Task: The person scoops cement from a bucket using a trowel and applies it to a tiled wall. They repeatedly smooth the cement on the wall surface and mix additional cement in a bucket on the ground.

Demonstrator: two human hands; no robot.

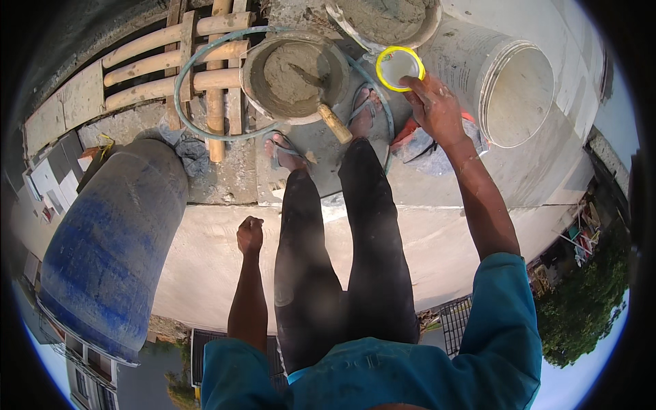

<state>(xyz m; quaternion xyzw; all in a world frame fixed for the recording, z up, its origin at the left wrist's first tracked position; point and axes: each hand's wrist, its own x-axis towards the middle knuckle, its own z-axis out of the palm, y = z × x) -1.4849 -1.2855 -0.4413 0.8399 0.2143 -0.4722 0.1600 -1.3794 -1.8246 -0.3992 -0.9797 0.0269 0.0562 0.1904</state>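
My right hand (pixel 436 109) grips the rim of a small whitish tub (pixel 398 67) with a bright yellow edge, raised beyond my right foot. By my left thigh hangs my left hand (pixel 250 234), its fingers curled closed with nothing visible in them. A bucket of grey mortar (pixel 283 72) stands in front of my feet. Stuck into the mortar is a trowel (pixel 335 124), its wooden handle leaning over the near rim. Behind the tub is a second bucket of mortar (pixel 386 20), partly cut off by the frame's top.
A large white bucket (pixel 518 93) lies on its side at right, next to a crumpled bag (pixel 437 152). On the left stand a blue barrel (pixel 109 249) and a bamboo frame (pixel 147 66). A hose (pixel 183 89) loops round the mortar bucket near my sandalled feet (pixel 285 152).
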